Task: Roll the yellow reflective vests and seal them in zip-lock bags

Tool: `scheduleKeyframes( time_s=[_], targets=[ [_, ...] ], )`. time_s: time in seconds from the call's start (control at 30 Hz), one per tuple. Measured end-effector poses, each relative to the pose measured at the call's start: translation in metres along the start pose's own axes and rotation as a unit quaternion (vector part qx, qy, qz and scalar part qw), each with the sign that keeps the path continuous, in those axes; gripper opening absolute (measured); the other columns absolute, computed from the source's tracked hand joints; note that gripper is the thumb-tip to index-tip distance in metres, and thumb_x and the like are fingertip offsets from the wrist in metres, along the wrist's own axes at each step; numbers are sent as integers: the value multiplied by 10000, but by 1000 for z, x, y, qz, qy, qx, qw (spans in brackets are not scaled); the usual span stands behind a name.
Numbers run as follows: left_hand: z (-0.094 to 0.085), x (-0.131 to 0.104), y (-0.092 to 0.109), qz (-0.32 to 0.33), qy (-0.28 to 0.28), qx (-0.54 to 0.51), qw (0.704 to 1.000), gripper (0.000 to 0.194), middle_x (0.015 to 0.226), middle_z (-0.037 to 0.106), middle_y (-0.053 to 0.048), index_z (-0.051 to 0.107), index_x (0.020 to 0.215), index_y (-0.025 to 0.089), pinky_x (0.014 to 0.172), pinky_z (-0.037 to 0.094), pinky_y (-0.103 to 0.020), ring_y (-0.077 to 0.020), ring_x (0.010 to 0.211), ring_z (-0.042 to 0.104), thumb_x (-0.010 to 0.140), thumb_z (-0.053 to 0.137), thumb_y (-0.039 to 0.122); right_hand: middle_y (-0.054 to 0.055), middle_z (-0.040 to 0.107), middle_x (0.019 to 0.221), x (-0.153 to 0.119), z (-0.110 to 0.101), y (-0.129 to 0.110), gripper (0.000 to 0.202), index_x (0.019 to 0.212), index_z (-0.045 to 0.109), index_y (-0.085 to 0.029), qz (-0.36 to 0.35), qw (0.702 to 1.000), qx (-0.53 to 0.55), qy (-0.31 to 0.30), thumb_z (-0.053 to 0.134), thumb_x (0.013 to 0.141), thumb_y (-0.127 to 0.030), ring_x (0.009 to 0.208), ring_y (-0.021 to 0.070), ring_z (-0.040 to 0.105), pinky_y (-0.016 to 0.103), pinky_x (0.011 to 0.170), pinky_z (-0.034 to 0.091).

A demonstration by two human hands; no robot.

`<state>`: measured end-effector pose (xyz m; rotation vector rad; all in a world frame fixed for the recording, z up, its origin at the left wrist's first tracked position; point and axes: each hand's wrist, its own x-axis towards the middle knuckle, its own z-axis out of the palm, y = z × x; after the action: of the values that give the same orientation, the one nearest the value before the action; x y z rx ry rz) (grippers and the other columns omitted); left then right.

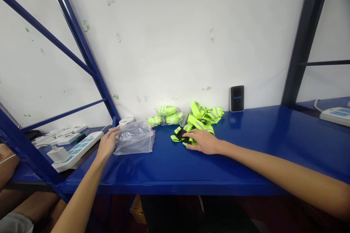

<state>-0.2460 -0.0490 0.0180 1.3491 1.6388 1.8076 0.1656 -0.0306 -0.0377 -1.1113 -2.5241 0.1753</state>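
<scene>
My left hand [108,142] pinches the left edge of a clear plastic bag [135,138], which looks flat and lies on the blue tabletop [164,167]. On the right, my right hand [201,141] is closed at a black buckle [180,134] on a loose yellow-green reflective strap [199,122]. Behind and between my hands sit several rolled reflective bundles [167,111], at least some in clear bags, against the wall. The fingertips of my right hand partly cover the buckle.
A white round object [127,120] stands behind the bag. A black device with a clock display [237,98] leans on the wall. Left, beyond the blue frame [82,43], are a power strip [79,151], white adapters and another person's arm [7,164]. Another power strip [337,114] lies far right.
</scene>
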Motion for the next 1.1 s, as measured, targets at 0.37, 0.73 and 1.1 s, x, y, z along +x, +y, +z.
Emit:
scheduleKeyframes(
  time_s=[0.37, 0.73, 1.1],
  targets=[
    [16, -13, 25, 31, -68, -55, 996, 784, 1281, 576, -87, 476, 1350, 271, 645, 470, -219, -118, 773, 599, 624, 756, 366, 152, 538, 1233, 61, -57, 55, 347, 1119, 653, -167, -35, 934, -150, 322, 465, 850, -54, 1166, 307, 452, 452, 933, 458],
    [21, -19, -29, 70, -35, 549, 832, 725, 1305, 483, -219, 428, 1385, 168, 889, 443, -526, -414, 1130, 539, 827, 413, 630, 126, 642, 1233, 73, -62, 124, 399, 1174, 680, -168, 193, 973, -75, 103, 438, 863, -103, 1147, 280, 566, 369, 958, 450],
    [15, -13, -36, -98, -151, 612, 770, 826, 1435, 374, -237, 454, 1419, 308, 909, 350, -639, -488, 1147, 519, 777, 236, 780, 165, 350, 1489, 81, -96, 74, 435, 1280, 581, -177, 125, 963, -90, 221, 442, 905, -346, 1346, 345, 354, 482, 1051, 317]
  ],
)
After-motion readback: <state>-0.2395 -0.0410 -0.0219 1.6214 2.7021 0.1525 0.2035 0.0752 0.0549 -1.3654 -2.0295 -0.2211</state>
